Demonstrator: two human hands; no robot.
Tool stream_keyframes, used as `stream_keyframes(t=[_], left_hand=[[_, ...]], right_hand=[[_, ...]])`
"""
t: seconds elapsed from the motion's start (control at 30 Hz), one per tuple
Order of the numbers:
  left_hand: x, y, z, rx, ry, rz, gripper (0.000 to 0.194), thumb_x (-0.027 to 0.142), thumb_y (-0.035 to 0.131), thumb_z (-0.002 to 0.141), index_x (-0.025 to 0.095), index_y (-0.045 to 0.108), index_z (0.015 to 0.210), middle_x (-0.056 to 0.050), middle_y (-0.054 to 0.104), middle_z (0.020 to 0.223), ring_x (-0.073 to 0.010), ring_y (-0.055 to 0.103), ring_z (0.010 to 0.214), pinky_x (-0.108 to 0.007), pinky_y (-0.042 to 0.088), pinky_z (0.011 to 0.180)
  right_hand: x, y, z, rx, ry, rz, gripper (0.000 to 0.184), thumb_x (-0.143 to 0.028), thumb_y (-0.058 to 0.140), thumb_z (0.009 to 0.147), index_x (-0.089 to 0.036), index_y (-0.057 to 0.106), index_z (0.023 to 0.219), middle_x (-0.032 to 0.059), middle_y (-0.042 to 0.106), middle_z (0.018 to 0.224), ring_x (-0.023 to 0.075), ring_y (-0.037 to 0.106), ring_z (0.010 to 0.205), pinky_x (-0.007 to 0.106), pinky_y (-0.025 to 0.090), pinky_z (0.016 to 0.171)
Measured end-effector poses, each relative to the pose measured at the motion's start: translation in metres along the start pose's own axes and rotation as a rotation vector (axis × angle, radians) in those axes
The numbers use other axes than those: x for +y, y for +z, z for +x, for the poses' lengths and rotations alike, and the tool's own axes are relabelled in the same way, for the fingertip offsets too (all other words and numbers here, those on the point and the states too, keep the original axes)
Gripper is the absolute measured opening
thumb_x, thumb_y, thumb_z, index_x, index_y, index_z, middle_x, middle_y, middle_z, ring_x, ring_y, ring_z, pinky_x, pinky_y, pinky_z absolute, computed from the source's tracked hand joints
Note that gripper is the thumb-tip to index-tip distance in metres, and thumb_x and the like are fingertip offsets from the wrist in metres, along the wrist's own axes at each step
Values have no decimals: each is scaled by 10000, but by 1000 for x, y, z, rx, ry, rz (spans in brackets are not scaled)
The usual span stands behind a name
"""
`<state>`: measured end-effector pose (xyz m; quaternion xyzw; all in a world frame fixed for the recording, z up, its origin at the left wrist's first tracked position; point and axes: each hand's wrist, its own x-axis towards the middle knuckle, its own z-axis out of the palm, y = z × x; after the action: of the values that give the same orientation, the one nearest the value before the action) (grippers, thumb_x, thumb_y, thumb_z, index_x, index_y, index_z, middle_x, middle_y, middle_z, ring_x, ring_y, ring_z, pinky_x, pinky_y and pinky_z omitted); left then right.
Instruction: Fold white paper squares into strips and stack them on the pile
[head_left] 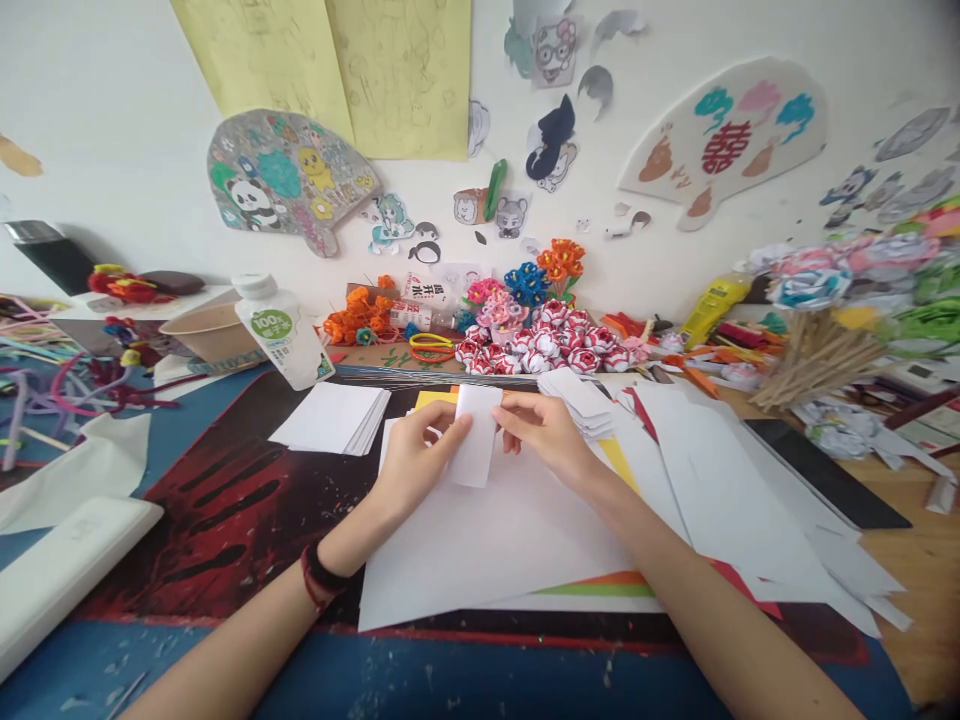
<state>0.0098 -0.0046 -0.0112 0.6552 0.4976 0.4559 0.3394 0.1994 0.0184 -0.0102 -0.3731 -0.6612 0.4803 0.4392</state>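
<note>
1. Left hand (421,438): thumb and fingers pinch a narrow piece of white paper (474,445) by its left edge. A dark band (324,567) and a red cord circle the wrist.
2. Right hand (553,432): thumb and forefinger grip the same piece near its upper right edge; the other fingers are curled.
3. Position of the piece: held between both hands, tilted slightly, above a large white sheet (495,550).
4. Beneath the large sheet: green and orange sheets show at the lower edge, over a dark, red-stained mat (240,510).
5. Left of the hands: a stack of white paper squares (330,417) lies on the mat; a white bottle (283,335) stands just behind it, tilted in view.
6. Right of the hands: a smaller paper stack (579,402) and loose white sheets (750,490), near a flat black panel (829,472).
7. Behind the hands: red-and-white flowers (544,340) lie bunched near the wall.
</note>
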Motion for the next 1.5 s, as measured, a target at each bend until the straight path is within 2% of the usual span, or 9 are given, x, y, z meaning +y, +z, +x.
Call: stream_keyframes(t=[0.23, 0.47, 0.63, 0.93, 1.5], left_hand=[[-1, 0, -1, 12, -14, -26, 288, 436, 590, 843, 175, 693, 907, -68, 713, 927, -183, 622, 776, -253, 459, 629], [3, 1, -2, 6, 7, 22, 263, 412, 585, 852, 175, 695, 871, -50, 713, 893, -167, 606, 750, -246, 450, 623], [3, 1, -2, 3, 0, 21, 259, 411, 585, 851, 177, 694, 858, -50, 710, 887, -168, 605, 752, -245, 446, 620], [3, 0, -2, -1, 16, 42, 259, 404, 579, 861, 171, 690, 867, -44, 704, 886, -164, 609, 762, -253, 459, 658], [4, 0, -3, -4, 9, 21, 240, 392, 587, 857, 172, 681, 843, -43, 706, 884, -170, 619, 769, -259, 464, 663]], right_hand=[[1, -2, 0, 10, 1, -31, 355, -497, 626, 810, -147, 668, 774, 43, 634, 723, 119, 559, 542, 252, 476, 528], [3, -1, -1, 111, -18, -34, 316, -468, 665, 789, -154, 670, 827, 21, 623, 655, 123, 555, 511, 257, 472, 515], [2, -2, 0, 96, -14, -17, 304, -454, 665, 793, -150, 671, 798, 35, 639, 696, 117, 549, 522, 253, 466, 512], [-1, -1, -2, 83, -30, -23, 304, -434, 634, 826, -145, 662, 738, 22, 610, 635, 110, 536, 518, 234, 448, 499], [-2, -2, -3, 72, -56, -18, 294, -396, 604, 862, -135, 661, 740, 5, 592, 610, 90, 521, 512, 213, 438, 499]])
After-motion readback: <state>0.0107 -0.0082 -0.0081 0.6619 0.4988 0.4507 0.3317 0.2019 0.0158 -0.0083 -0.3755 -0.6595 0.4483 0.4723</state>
